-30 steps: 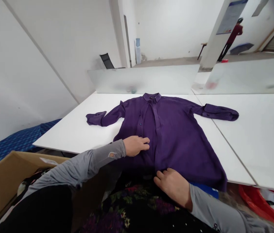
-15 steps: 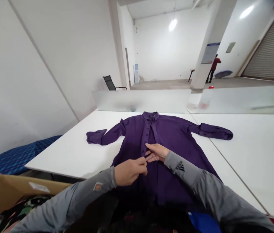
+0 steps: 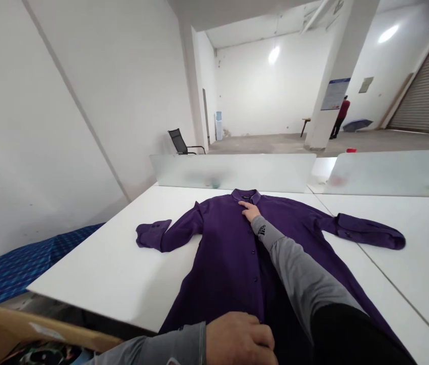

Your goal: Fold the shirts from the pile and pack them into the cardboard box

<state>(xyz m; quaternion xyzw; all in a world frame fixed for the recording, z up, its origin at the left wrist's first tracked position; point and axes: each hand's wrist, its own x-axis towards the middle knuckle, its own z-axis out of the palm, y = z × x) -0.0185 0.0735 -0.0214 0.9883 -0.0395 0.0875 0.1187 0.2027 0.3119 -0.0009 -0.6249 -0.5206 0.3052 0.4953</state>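
A purple button-front shirt (image 3: 229, 253) lies spread face up on the white table (image 3: 123, 258), sleeves out to both sides. My right hand (image 3: 250, 210) reaches far forward and rests on the shirt just below the collar (image 3: 245, 195), fingers extended and lying flat on the cloth. My left hand (image 3: 239, 339) is at the bottom of the view on the shirt's lower front, fingers curled closed over the fabric near the button line.
Frosted divider panels (image 3: 233, 171) stand along the table's far edge. A cardboard box (image 3: 9, 334) with patterned clothes sits at the lower left, beside blue patterned cloth (image 3: 16, 268). Beyond are a black chair (image 3: 178, 142), a pillar (image 3: 332, 96) and a distant person (image 3: 342, 114).
My right hand has moved up from the middle of the button line to the collar. My left hand has dropped toward the hem. The shirt front now lies closed and flatter.
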